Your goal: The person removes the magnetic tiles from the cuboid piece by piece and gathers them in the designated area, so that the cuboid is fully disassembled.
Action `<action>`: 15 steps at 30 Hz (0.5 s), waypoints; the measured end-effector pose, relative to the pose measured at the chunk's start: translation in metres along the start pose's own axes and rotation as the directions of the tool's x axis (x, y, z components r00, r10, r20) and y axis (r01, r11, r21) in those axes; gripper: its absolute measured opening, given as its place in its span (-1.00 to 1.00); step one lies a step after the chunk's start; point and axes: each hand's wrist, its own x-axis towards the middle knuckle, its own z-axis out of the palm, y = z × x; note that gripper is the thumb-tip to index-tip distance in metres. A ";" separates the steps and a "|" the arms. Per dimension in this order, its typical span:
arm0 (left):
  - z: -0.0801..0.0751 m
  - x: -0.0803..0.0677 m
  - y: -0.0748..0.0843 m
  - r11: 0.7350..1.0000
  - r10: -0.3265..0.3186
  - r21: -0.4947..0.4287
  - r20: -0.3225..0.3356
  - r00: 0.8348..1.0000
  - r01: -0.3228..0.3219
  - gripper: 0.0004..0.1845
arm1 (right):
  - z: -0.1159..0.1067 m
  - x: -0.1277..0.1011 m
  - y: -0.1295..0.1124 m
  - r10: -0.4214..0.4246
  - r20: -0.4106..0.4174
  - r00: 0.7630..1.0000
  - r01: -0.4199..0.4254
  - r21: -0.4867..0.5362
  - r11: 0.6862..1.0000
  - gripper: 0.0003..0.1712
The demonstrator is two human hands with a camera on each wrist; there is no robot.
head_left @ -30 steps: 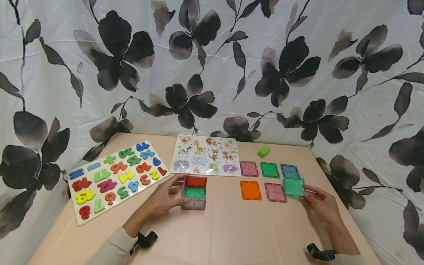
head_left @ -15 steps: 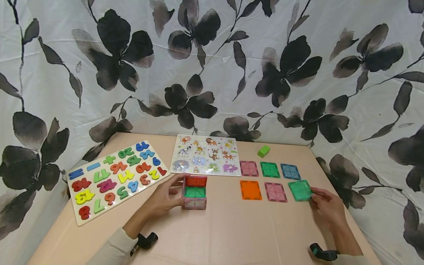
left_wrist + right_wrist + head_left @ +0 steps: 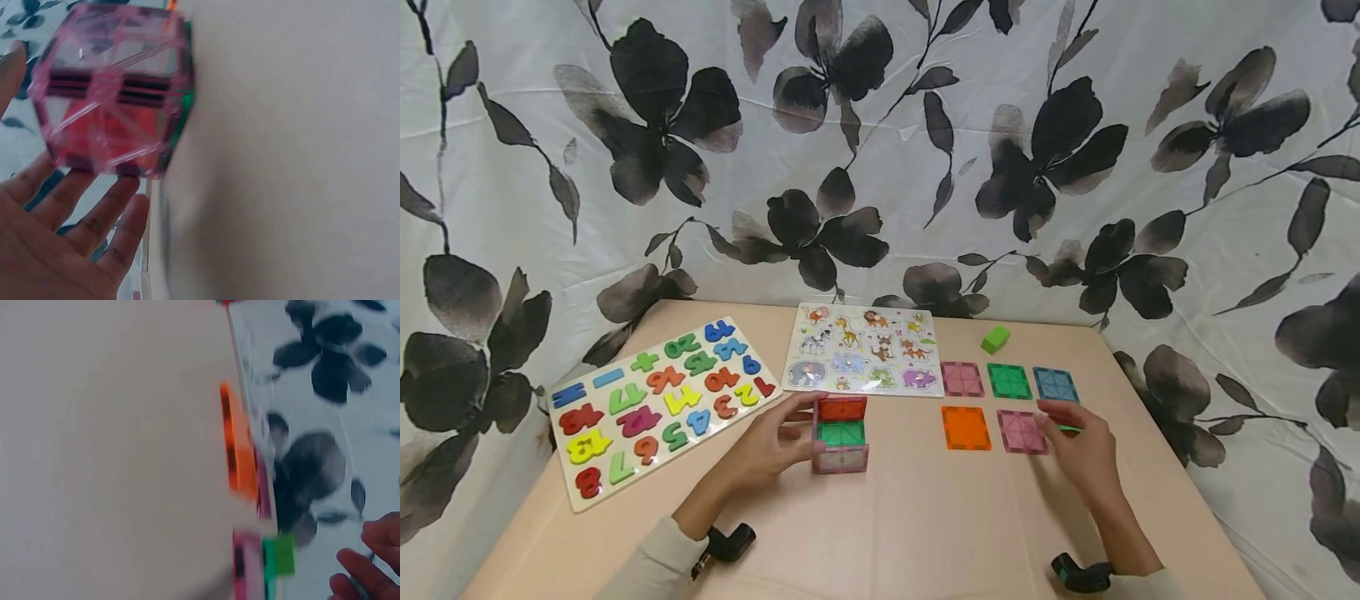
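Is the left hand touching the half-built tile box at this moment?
Touching. In the head view the left hand wraps the left side of the tile box, thumb on its front pink wall, fingers on its top edge.

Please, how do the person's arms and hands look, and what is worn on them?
Both hands are bare: the left hand and the right hand carry no gloves or rings that I can see. A cream sleeve covers the left forearm. A black wrist device sits on the left wrist, another black device on the right.
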 end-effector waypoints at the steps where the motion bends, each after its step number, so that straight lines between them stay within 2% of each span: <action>1: -0.002 0.000 -0.001 1.000 0.006 -0.011 0.007 1.000 -0.006 -0.31 | 0.006 -0.002 -0.009 -0.025 0.020 0.999 0.025 0.009 1.000 -0.69; 5: -0.005 0.002 -0.002 0.998 0.045 -0.051 0.012 0.999 -0.044 -0.41 | 0.031 -0.012 -0.043 -0.086 0.114 0.990 0.078 0.077 0.994 -0.69; 9: -0.004 0.004 -0.002 0.992 0.081 -0.102 0.025 0.996 -0.078 -0.43 | 0.054 -0.021 -0.071 -0.133 0.194 0.972 0.114 0.104 0.988 -0.67; 12: -0.001 0.004 -0.003 0.984 0.091 -0.160 0.044 0.995 -0.083 -0.46 | 0.068 -0.028 -0.088 -0.183 0.240 0.953 0.152 0.139 0.978 -0.66; 15: 0.001 0.005 -0.006 0.977 0.087 -0.202 0.050 0.995 -0.075 -0.47 | 0.081 -0.035 -0.103 -0.247 0.295 0.923 0.195 0.194 0.961 -0.67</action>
